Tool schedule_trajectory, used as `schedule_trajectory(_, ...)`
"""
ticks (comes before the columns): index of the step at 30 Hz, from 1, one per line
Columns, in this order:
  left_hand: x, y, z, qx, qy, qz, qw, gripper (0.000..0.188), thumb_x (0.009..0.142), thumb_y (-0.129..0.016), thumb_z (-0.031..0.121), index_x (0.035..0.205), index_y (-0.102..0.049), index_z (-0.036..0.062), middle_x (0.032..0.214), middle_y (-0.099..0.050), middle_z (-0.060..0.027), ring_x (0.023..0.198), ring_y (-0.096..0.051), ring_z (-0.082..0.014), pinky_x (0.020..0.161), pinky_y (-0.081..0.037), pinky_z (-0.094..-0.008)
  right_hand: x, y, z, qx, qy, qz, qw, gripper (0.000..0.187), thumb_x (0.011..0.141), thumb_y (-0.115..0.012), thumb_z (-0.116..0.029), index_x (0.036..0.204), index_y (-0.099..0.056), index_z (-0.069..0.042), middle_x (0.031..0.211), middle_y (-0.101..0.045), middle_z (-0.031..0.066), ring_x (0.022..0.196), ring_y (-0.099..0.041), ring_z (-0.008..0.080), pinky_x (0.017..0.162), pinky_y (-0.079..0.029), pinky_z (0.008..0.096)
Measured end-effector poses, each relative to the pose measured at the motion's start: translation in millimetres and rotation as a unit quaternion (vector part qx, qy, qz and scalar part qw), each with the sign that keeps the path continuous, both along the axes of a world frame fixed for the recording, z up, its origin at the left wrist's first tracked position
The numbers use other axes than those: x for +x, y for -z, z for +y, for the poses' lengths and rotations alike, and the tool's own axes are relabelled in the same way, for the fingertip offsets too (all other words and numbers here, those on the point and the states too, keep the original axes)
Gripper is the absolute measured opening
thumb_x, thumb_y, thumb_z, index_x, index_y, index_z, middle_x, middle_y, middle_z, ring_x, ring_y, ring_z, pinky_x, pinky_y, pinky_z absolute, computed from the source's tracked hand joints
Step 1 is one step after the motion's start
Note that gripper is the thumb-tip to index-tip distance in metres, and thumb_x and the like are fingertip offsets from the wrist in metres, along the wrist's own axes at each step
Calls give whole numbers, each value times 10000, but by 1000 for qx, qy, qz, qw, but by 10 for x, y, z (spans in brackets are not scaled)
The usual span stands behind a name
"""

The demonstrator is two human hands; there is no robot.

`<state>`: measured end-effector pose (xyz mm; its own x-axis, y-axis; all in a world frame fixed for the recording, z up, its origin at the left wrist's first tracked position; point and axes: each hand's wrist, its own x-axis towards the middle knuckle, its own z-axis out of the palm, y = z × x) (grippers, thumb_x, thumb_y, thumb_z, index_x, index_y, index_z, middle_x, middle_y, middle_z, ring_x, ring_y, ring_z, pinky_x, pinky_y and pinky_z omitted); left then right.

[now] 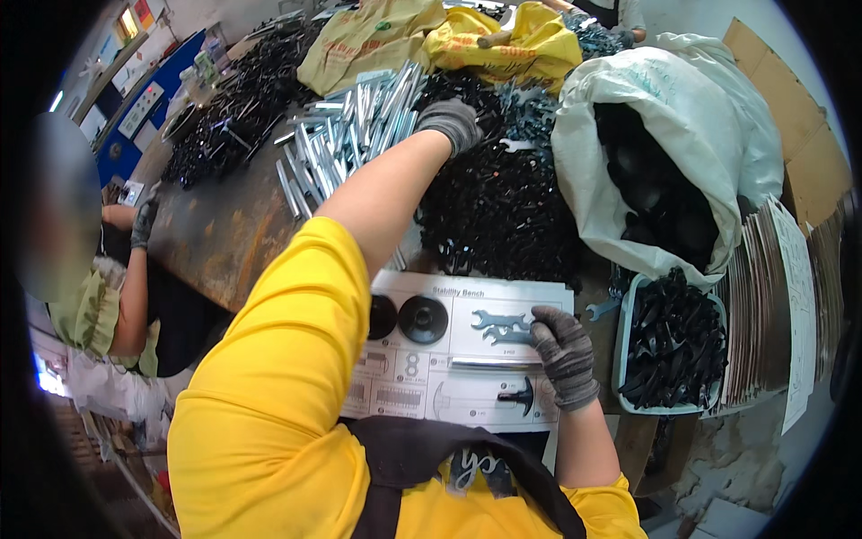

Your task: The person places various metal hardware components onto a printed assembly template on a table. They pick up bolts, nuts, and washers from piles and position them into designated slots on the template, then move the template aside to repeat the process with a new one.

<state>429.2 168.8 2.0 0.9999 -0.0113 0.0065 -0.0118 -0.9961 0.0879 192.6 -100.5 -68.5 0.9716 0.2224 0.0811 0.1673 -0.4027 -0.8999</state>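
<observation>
The gloved left hand (452, 126) is extended to heaped black parts (498, 211) beside steel tubes (328, 148), its grip hidden, while two flat grey wrenches (496, 320) are laid on a printed sheet (543, 293) beside the curled right hand (564, 357), whose hold cannot be told.

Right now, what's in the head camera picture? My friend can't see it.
A person in a yellow shirt reaches a gloved left hand to piled silver metal tubes and black parts. The gloved right hand is at two open-ended wrenches on a printed sheet, near a light-blue tray of black pieces.
</observation>
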Motion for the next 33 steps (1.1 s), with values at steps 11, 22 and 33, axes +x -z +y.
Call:
schedule_trajectory(11, -2497, 218, 259, -445, 99, 93, 885, 314, 808, -574, 273, 998, -598, 25, 849, -596, -82, 787, -577, -174, 698, -464, -256, -65, 21, 1198, 400, -184, 293, 849, 364, 897, -453, -227, 1197, -398, -29, 982, -534, 107, 875, -559, 177, 715, -498, 273)
schedule_trajectory(22, -3646, 846, 1017, -29, 93, 43, 994, 147, 776, -575, 213, 887, -609, 123, 735, -539, -73, 701, -562, -252, 618, -462, -362, -607, 235, 1471, -350, -331, -103, 870, 202, 828, -475, -213, 964, -543, -81, 862, -590, 132, 766, -600, 280, 661, -487, 394)
schedule_trajectory(33, -3546, 634, 948, 67, 123, 163, 977, 195, 791, -534, 273, 805, -603, 91, 731, -581, -113, 711, -605, -273, 619, -481, -389, -679, 109, 1433, -429, -371, -212, 796, 263, 791, -520, -270, 932, -540, -49, 701, -589, 116, 634, -597, 281, 547, -474, 385)
